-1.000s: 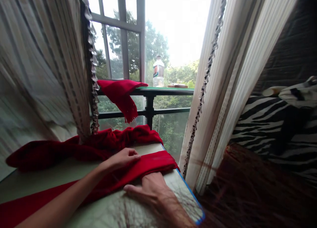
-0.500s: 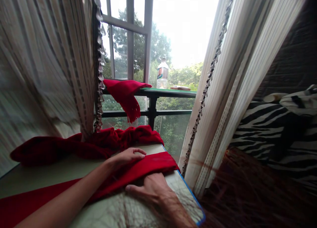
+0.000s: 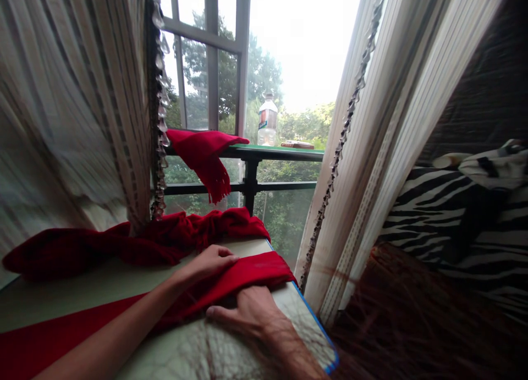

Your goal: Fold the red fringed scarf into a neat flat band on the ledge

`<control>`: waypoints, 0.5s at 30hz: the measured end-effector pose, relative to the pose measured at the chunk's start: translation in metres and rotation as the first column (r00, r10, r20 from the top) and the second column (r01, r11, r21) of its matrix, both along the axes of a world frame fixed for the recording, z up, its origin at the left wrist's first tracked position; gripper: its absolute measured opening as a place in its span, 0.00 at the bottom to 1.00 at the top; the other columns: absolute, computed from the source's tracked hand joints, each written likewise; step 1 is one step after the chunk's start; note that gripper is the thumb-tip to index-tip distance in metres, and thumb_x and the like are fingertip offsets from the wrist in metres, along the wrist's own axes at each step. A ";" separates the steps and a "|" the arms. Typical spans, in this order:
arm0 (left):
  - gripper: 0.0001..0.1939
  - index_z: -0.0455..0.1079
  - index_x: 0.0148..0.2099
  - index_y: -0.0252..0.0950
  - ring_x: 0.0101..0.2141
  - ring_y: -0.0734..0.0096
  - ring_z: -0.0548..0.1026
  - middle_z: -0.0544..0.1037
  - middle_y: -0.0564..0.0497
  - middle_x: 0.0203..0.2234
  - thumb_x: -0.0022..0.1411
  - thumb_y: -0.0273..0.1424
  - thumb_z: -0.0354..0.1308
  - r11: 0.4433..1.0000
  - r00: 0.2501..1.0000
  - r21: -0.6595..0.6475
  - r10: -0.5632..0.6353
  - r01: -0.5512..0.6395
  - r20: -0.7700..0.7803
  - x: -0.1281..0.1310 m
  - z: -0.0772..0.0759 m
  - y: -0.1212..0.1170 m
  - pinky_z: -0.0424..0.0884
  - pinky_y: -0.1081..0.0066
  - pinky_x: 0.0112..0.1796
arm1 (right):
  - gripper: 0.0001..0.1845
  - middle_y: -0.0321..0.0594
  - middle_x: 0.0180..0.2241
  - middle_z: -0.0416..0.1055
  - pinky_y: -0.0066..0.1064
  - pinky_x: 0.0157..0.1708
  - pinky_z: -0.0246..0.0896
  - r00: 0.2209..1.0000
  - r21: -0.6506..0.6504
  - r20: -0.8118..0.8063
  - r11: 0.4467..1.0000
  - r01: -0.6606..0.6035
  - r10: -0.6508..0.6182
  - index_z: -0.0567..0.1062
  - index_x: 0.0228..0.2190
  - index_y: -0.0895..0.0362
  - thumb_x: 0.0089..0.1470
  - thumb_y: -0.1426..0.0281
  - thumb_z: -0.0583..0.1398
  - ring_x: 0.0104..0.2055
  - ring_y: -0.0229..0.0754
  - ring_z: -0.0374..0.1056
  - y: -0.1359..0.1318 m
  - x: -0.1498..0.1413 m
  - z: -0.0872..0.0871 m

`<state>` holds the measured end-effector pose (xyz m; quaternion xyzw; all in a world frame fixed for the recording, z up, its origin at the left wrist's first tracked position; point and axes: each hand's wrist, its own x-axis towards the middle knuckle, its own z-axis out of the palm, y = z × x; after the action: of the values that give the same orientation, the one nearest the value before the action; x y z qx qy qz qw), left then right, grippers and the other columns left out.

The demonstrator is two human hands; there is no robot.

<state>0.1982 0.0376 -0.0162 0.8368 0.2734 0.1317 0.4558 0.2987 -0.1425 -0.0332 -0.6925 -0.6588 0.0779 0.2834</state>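
A long red scarf [image 3: 264, 267] lies across the pale tabletop [image 3: 181, 347], its right end folded near the table's blue edge. At the scarf's far edge is my left hand [image 3: 214, 259], fingers curled and closed on the cloth. From the near side my right hand [image 3: 259, 311] reaches in, its thumb stretched out to the left over the table. The right fingers go under the scarf and are hidden; that hand looks flat and open. Behind both hands, a crumpled dark red cloth [image 3: 152, 238] runs along the table's far side.
Over the window railing [image 3: 289, 155] hangs a fringed red scarf [image 3: 202, 157]. A plastic bottle [image 3: 267, 121] and a small flat object [image 3: 297, 144] stand on the sill. Striped curtains [image 3: 371, 149] flank the open window. Zebra-patterned fabric [image 3: 429, 215] is at the right.
The view has shifted slightly, so everything sits a little further left. Both hands keep nearly the same places on the scarf.
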 end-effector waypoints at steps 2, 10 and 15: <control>0.32 0.80 0.36 0.31 0.27 0.66 0.70 0.77 0.51 0.25 0.49 0.58 0.65 1.000 0.999 -0.009 -0.026 0.025 -0.043 0.000 0.000 0.006 0.62 0.71 0.28 | 0.39 0.42 0.49 0.82 0.44 0.55 0.67 1.000 -0.019 -0.024 1.000 0.000 0.000 0.78 0.55 0.45 0.50 0.35 0.59 0.54 0.60 0.73 0.000 0.000 0.001; 0.34 0.80 0.37 0.31 0.23 0.71 0.63 0.70 0.54 0.21 0.50 0.61 0.64 0.984 0.970 -0.032 -0.178 0.175 -0.168 0.003 0.010 0.013 0.56 0.72 0.24 | 0.37 0.40 0.50 0.81 0.43 0.55 0.66 0.999 -0.087 -0.038 0.996 0.026 -0.029 0.78 0.52 0.43 0.50 0.35 0.59 0.56 0.59 0.72 0.000 0.001 0.009; 0.35 0.79 0.35 0.31 0.22 0.70 0.65 0.70 0.53 0.19 0.51 0.62 0.59 0.981 0.966 0.091 -0.152 0.174 -0.209 0.008 0.005 0.015 0.57 0.72 0.23 | 0.36 0.52 0.48 0.81 0.53 0.54 0.66 0.999 -0.158 0.018 0.986 0.049 -0.047 0.82 0.46 0.51 0.48 0.38 0.62 0.51 0.65 0.74 -0.031 0.008 0.010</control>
<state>0.2063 0.0522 -0.0117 0.8889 0.2408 0.0231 0.3890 0.3071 -0.1739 -0.0232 -0.7290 -0.6357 0.1183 0.2245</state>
